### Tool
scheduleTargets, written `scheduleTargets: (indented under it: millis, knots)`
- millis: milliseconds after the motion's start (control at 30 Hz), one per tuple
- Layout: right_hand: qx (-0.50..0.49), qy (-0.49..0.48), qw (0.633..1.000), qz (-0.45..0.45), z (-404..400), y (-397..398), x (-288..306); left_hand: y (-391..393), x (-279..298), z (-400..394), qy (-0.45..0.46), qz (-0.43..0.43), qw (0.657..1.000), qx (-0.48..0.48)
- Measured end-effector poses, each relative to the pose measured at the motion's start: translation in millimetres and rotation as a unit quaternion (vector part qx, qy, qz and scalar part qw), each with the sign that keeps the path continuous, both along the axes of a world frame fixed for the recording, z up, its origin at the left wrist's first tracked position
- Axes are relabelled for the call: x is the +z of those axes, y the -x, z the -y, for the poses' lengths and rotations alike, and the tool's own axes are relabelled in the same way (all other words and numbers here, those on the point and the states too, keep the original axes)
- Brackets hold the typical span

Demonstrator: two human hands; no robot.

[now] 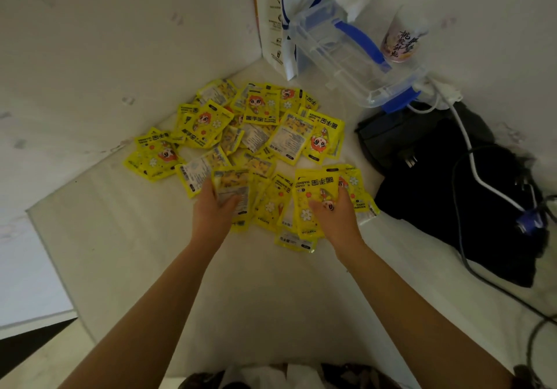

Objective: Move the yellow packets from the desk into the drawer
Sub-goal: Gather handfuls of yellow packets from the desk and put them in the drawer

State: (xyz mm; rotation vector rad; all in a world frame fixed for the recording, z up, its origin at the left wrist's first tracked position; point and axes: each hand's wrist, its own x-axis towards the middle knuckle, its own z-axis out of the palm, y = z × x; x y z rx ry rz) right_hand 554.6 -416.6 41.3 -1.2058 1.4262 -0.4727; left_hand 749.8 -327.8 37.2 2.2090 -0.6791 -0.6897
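Item 1. Step in hand (judged): gathering packets off the pile into bundles for transfer. To do it well, square each bundle before lifting, take only as many as the fingers can close round, and work the near edge of the pile first so loose packets are not dragged off the desk point(168, 268). The packets look slick and flat, so they will likely slide over one another; a firm pinch across the stack should serve better than a scoop.

Item 2. Left hand point(215, 204), at 11 o'clock from the near desk edge. Fingers curled onto a small stack of packets point(233, 188), thumb side hidden beneath them. It appears to grip them, partly closed.

Item 3. Right hand point(333, 210), at 1 o'clock. Thumb lies across the front of a front-facing packet point(313, 195) and fingers wrap behind; closed on a bundle.

Item 4. Yellow packets point(241, 132), main pile, 12 o'clock and farther back, spread loosely toward the corner, many overlapping.

Item 5. Drawer: not in view; its place cannot be told.

Item 6. Black bag point(437, 183) with white cable point(470, 159), 2 o'clock. Clear box point(346, 57) with blue handle, far, 1 o'clock.
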Motion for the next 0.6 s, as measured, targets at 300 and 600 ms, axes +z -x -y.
scheduleTargets:
  millis: [300,600]
  knots:
    - [0.019,0.010,1.000,-0.008,-64,53,10,44,5,-71,0.059,-0.140,0.984,0.090]
    - [-0.033,0.030,0.997,-0.069,-150,80,19,75,1,-137,0.046,-0.229,0.972,-0.007]
